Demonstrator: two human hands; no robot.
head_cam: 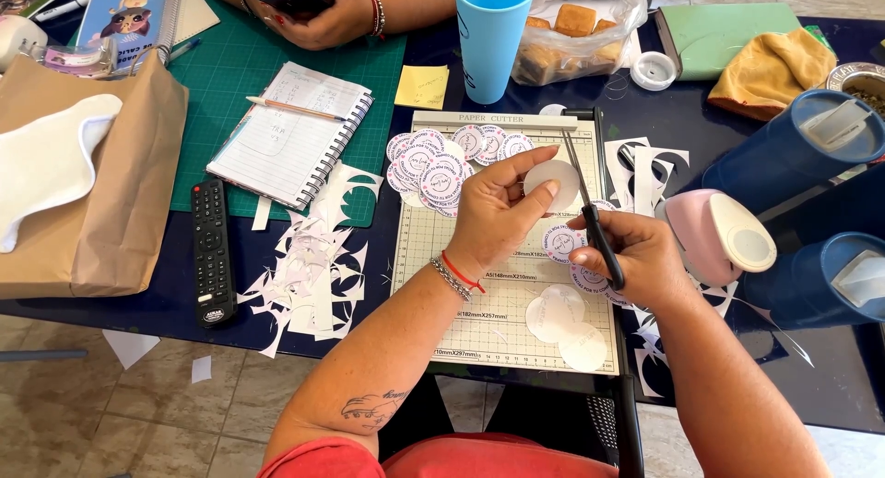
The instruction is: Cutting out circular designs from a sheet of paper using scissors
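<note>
a paper cutter board (479, 326) lies on the dark table (166, 303), with a heap of round printed stickers (433, 165) at its top left corner. above the board, the left hand (498, 215) pinches a white paper circle (553, 181) in its fingertips; the right hand (636, 257) is closed around black scissors (595, 224), blades pointing up just beside the circle.

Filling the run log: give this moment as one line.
left hand: holds white paper disc | right hand: holds scissors | under: paper cutter board | beside: printed round stickers
</note>
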